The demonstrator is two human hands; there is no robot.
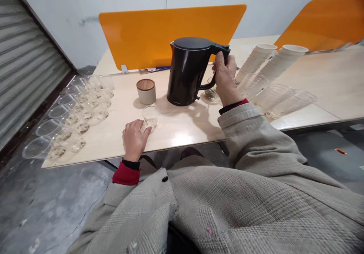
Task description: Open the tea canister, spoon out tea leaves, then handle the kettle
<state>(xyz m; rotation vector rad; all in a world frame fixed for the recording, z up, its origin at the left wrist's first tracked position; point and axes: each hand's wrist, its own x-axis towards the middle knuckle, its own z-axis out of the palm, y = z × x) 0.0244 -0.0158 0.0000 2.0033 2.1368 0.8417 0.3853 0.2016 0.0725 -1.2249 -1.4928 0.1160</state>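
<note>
My right hand (226, 75) is wrapped round the handle of a black electric kettle (187, 71), which is upright with its lid down. Whether the kettle's base touches the table I cannot tell. My left hand (135, 138) is closed round the lower side of a clear plastic cup (151, 116) near the table's front edge. Small dark bits show at the bottom of that cup. Behind it stands a pale canister (146, 93) with a wooden lid. A small glass jar (211, 90) with dark contents is partly hidden behind my right wrist.
Rows of clear cups (65, 123) with dark bits in them fill the table's left end. Stacked paper cups (280, 66) and stacked clear cups (281, 98) stand to the right. Orange dividers (142, 37) rise at the table's back.
</note>
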